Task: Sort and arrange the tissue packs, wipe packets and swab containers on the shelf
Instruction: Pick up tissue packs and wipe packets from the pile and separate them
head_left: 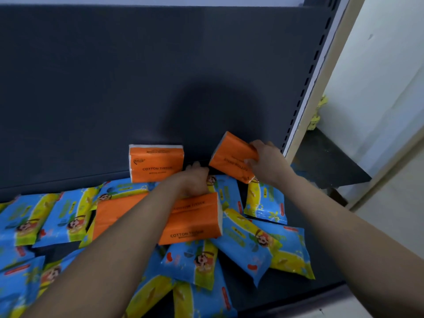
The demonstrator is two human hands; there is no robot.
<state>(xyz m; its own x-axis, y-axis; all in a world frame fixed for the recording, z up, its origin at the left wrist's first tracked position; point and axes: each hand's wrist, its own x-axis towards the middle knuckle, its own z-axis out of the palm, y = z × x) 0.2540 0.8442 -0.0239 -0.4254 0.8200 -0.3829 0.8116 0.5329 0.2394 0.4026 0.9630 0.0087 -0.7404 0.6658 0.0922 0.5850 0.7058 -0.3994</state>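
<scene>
R hand [263, 158] grips tilted orange "COTTON TISSUE" pack [229, 154]; L hand [195, 180] on 2nd pack [197, 220], grip unclear.

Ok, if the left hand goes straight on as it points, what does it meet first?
Probably the back panel: the left hand aims at the gap between the standing orange pack and the tilted orange pack in the right hand; depth unclear.

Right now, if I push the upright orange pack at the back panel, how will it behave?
Probably tips rather than slides: the upright pack stands on a narrow edge at the back panel. Likely soft and light: the right hand lifts a twin pack in one grip. Its glossy wrap may slip.
</scene>
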